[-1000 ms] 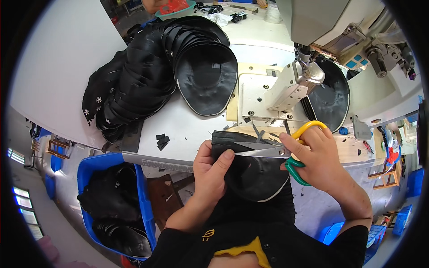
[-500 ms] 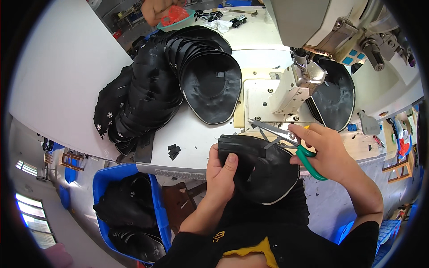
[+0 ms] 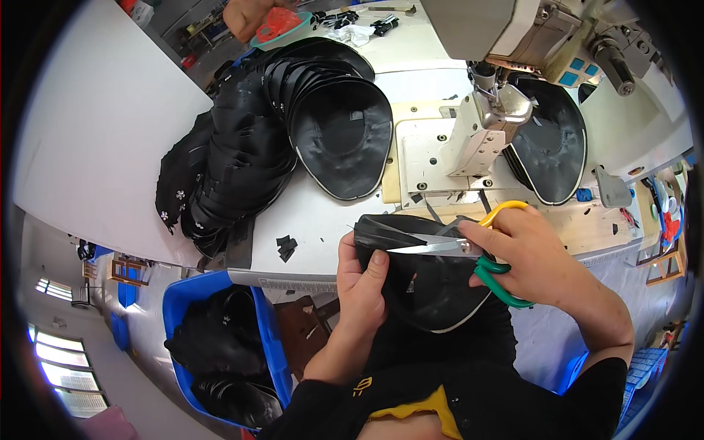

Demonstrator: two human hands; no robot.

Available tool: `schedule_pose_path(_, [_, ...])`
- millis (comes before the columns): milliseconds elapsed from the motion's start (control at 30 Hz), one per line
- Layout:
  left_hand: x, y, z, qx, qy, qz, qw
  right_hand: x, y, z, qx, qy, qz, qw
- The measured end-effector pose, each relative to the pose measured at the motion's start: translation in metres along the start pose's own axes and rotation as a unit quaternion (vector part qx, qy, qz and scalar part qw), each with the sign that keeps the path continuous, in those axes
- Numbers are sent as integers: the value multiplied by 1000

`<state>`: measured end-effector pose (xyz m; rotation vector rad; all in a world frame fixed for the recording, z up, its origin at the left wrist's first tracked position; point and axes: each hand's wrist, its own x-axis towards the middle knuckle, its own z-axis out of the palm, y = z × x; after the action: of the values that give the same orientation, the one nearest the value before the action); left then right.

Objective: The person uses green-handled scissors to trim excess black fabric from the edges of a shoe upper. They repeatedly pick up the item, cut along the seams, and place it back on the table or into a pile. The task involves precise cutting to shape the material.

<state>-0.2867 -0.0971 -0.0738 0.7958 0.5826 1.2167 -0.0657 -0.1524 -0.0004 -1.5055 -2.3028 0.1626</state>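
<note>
At the table's front edge, my left hand (image 3: 364, 286) grips a black leather-like piece (image 3: 444, 297) by its left side, thumb on top. The piece is curved, with a pale edging along its lower rim, and its upper left part is folded. My right hand (image 3: 532, 253) holds a pair of scissors (image 3: 465, 248) with one yellow and one green handle loop. Their blades lie slightly apart over the upper part of the piece, pointing at my left hand. A narrow dark strip runs near the pivot; whether the blades touch it I cannot tell.
Beyond my hands stands a sewing machine (image 3: 488, 110), with more black pieces (image 3: 550, 147) behind its arm. A large overlapping stack (image 3: 341, 139) fills the table's left. Black scraps (image 3: 287, 248) lie nearer. A blue bin (image 3: 273, 345) holds pieces below; another person (image 3: 244, 18) is at the back.
The scissors have swung from pointing up and left, beyond the piece, to lying across its top. My right hand has turned with them; my left hand keeps its grip.
</note>
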Motion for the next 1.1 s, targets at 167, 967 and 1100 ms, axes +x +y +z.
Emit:
schedule_pose_path(167, [-1, -4, -2, 16, -19, 26, 999, -3, -1, -2, -19, 18, -8, 1000])
schedule_pose_path(967, [-15, -9, 1, 129, -104, 70, 984, -1, 8, -3, -10, -7, -35, 999])
schedule_pose_path(1100, [-13, -11, 4, 265, -147, 131, 944, 6, 2, -9, -49, 28, -72, 996])
